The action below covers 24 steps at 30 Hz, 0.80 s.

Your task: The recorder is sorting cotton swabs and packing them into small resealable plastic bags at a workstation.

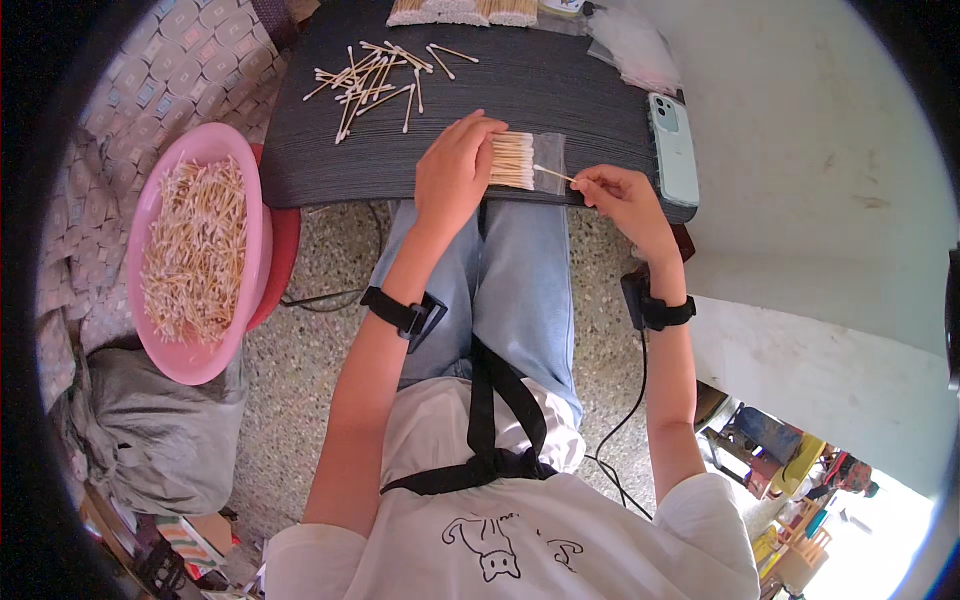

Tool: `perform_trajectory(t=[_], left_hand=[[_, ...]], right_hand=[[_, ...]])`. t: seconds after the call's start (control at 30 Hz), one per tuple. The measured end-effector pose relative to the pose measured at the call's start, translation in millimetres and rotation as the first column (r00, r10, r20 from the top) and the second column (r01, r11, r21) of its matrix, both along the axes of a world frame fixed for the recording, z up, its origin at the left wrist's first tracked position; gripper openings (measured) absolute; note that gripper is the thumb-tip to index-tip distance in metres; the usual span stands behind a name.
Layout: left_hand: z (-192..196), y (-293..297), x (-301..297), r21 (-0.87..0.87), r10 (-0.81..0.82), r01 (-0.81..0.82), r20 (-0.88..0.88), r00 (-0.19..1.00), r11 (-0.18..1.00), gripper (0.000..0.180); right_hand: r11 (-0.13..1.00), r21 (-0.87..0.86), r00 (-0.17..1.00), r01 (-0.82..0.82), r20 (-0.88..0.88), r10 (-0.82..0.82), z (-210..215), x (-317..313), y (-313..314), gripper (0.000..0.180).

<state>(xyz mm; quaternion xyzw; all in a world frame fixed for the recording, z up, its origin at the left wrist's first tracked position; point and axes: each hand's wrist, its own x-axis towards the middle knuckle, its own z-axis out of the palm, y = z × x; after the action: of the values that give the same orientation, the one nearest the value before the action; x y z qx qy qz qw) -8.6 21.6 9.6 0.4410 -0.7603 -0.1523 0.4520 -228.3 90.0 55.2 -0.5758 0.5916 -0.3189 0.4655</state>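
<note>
My left hand (453, 170) presses down on a clear plastic bag (530, 160) that holds a neat row of wooden cotton swabs, at the near edge of a dark table (500, 90). My right hand (620, 195) pinches a single cotton swab (553, 174) by its end, its tip at the bag's open side. Several loose cotton swabs (375, 80) lie scattered farther back on the table.
A pink basin (195, 250) heaped with swabs sits at my left on a red stool. A pale phone (672, 145) lies at the table's right edge. Filled swab packs (465, 12) and empty clear bags (630, 45) are at the far side. A grey sack (150, 430) sits on the floor.
</note>
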Motion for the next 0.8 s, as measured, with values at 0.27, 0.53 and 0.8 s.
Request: perform_trajectory(t=[0.27, 0.53, 0.8], left_hand=[[1.1, 0.3, -0.8, -0.001, 0.007, -0.007, 0.014, 1.0, 1.0, 0.015], [3.5, 1.0, 0.6, 0.033, -0.024, 0.022, 0.073, 0.997, 0.999, 0.02], [5.8, 1.2, -1.2, 0.007, -0.016, 0.016, 0.086, 0.996, 1.0, 0.018]], right_hand=[[0.995, -0.024, 0.995, -0.094, -0.018, 0.094, -3.7, -5.2, -9.2, 0.016], [0.992, -0.104, 0.987, -0.065, -0.154, 0.049, 3.8, 10.3, -13.3, 0.016], [0.986, -0.146, 0.996, -0.076, 0.023, 0.08, -1.8, 25.3, -24.1, 0.014]])
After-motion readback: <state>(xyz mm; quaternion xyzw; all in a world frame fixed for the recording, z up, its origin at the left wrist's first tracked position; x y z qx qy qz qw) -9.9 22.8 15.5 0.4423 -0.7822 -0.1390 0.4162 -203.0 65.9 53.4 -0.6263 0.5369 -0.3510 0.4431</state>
